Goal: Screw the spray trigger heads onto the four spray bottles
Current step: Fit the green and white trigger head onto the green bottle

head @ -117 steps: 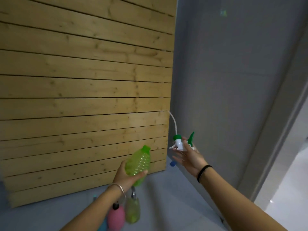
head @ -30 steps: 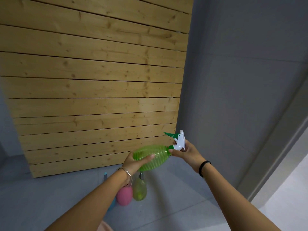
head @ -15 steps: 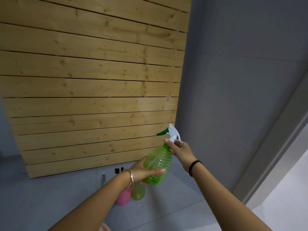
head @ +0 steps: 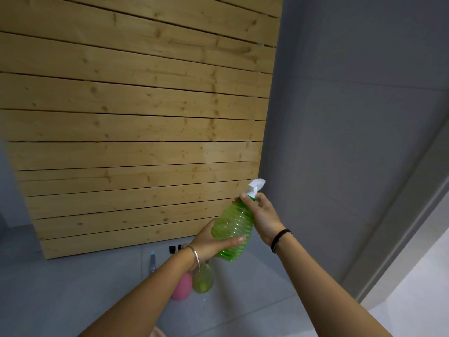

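A ribbed green spray bottle is held up, tilted slightly right, in front of the wooden wall. My left hand grips its lower body. My right hand is closed around the neck, where the white trigger head sits on top of the bottle. On the floor below stand a pink bottle and a yellow-green bottle, both partly hidden by my left forearm. A bluish bottle stands left of them.
A slatted wooden panel leans at the back. Grey wall closes the right side, with a door frame farther right. Two small black parts lie on the grey floor by the panel's base.
The trigger head went from loose in my right hand onto the green bottle's neck. The bottle swung from sideways to nearly upright, and the head has turned round so its green trigger no longer shows.
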A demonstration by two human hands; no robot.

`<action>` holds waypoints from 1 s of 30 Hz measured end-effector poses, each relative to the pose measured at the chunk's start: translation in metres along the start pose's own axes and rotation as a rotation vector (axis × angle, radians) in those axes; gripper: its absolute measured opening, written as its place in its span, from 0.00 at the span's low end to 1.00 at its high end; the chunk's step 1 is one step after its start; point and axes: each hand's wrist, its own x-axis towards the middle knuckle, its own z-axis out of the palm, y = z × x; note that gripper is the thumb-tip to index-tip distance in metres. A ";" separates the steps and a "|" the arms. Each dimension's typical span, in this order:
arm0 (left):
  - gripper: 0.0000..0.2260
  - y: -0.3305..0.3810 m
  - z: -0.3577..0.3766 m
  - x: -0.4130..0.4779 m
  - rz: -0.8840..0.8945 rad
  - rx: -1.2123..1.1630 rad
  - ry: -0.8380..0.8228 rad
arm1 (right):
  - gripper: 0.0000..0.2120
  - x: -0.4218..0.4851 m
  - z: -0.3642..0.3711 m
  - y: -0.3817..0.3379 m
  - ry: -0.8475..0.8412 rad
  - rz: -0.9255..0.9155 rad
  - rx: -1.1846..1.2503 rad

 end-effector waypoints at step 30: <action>0.25 0.012 -0.007 -0.005 -0.023 -0.096 -0.046 | 0.12 0.004 0.014 -0.006 -0.102 0.081 0.282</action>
